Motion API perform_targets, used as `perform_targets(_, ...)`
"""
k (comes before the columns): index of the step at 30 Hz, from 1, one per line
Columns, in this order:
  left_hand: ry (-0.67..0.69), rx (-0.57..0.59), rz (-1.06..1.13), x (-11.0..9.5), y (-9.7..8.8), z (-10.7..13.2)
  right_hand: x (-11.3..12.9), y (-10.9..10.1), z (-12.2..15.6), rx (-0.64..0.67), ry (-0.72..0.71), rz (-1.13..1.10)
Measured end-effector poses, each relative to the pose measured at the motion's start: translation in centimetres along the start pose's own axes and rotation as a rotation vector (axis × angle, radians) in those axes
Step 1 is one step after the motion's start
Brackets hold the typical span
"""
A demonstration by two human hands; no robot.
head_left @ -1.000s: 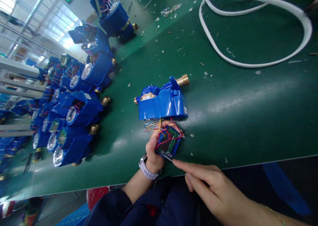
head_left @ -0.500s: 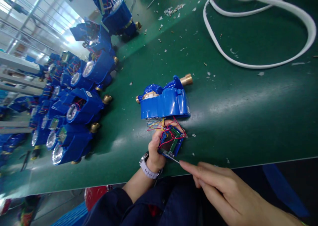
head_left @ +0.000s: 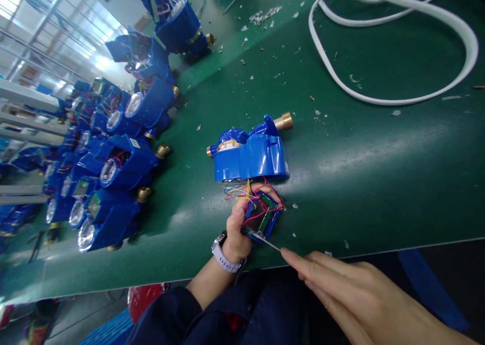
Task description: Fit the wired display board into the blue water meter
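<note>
My left hand (head_left: 238,224) is wrapped round a small blue housing (head_left: 273,225) holding a green circuit board (head_left: 268,202). Red, yellow and other thin wires (head_left: 248,189) run from the board to the blue water meter (head_left: 250,158), which lies just beyond with its brass threaded ends pointing sideways. My right hand (head_left: 333,279) grips a slim screwdriver-like tool (head_left: 272,243), index finger stretched along it. The tool's tip is at the housing's near edge; its handle is hidden under my palm.
Many blue water meters (head_left: 117,158) with open tops stand at the left. A loop of white flat cable (head_left: 386,101) lies at the upper right. A screwdriver (head_left: 235,0) and plastic scraps (head_left: 265,15) are at the back. The green table's front edge (head_left: 379,254) runs before me.
My right hand has drawn back slightly to the right and down, showing more of the tool's shaft. My left hand keeps its hold on the housing.
</note>
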State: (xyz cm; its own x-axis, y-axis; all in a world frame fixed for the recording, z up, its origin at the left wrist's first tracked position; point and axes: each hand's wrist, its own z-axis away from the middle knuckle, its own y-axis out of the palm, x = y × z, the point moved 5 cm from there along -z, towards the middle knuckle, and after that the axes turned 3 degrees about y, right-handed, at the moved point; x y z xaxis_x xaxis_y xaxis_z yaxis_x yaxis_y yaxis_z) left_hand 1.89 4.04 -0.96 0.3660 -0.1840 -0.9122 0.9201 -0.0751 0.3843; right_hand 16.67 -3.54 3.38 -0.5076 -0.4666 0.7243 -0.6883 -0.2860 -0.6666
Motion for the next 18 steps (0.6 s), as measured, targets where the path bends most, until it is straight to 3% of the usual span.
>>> perform_targets(8, 0.071, 0.035, 0.031, 0.1, 0.1, 0.3, 1.2, 0.4, 0.2, -0.026, -0.035, 0.19)
perform_targets(12, 0.087, -0.028, -0.047, 0.1, 0.2, 0.3, 1.3, 0.8, 0.1, -0.023, -0.017, 0.236)
perform_targets(18, 0.097, -0.143, -0.189, -0.1, 0.1, 0.3, 0.0, 2.6, 0.5, -0.064, 0.195, -0.319)
